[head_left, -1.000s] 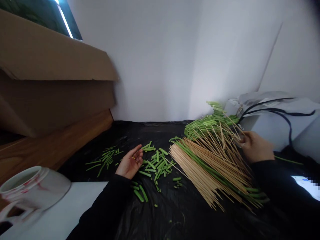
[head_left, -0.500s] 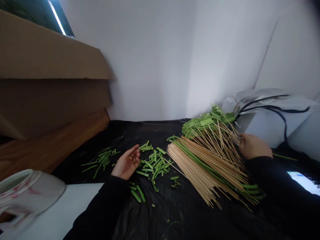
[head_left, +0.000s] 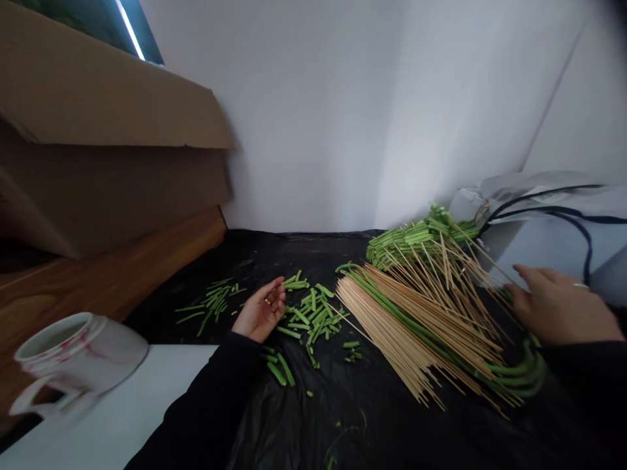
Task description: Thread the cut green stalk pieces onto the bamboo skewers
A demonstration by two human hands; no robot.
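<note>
My left hand (head_left: 260,311) rests palm up with fingers loosely curled and apart, holding nothing. Beside its fingertips lies a scatter of short cut green stem pieces (head_left: 318,316). My right hand (head_left: 563,305) is over the right end of a spread of thin wooden skewers (head_left: 386,336), its thumb and forefinger apart by the tip of one skewer. Long green stems (head_left: 406,320) run across the skewers and curve below that hand. Behind them, cut green stems threaded side by side on skewers form a stack (head_left: 401,245).
More thin green pieces (head_left: 213,301) lie left on the black plastic sheet (head_left: 294,437). A white mug (head_left: 98,349) stands on a white surface (head_left: 171,372) at lower left. A cardboard box (head_left: 122,183) is behind it; a white bag (head_left: 533,209) with black straps sits at right.
My right hand has moved right, away from the skewers' upper ends, and its fingers have spread. The view has shifted slightly left. My left hand keeps its pose.
</note>
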